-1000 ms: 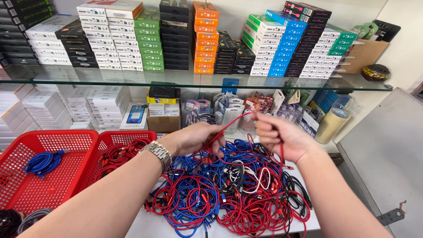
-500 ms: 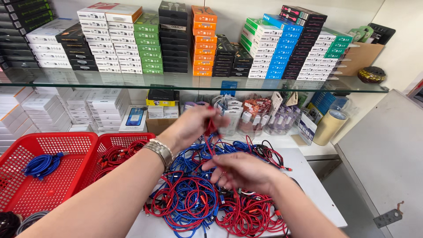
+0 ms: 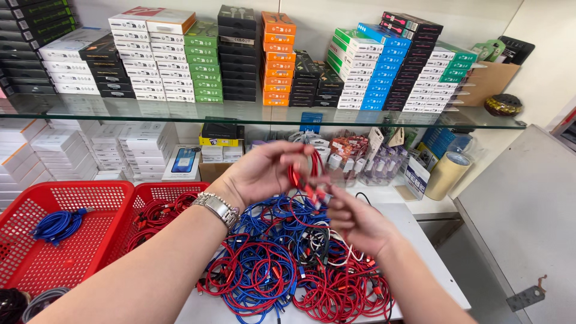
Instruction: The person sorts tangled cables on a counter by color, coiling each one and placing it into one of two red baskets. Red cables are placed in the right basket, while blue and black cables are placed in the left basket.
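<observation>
Head view: I see both hands mid-frame.
Left hand [image 3: 264,174]: holding a looped red cable [image 3: 300,171].
Right hand [image 3: 354,219]: pinching that cable's end.
Below: cable pile [image 3: 282,264].

Person's own body, head view. Both forearms enter from 6 o'clock, bare, with no sleeves in view. Left hand [image 3: 264,174]: a silver metal link watch [image 3: 217,208] circles its wrist. Right hand [image 3: 355,223]: wrist unadorned; fingertips blurred.
</observation>
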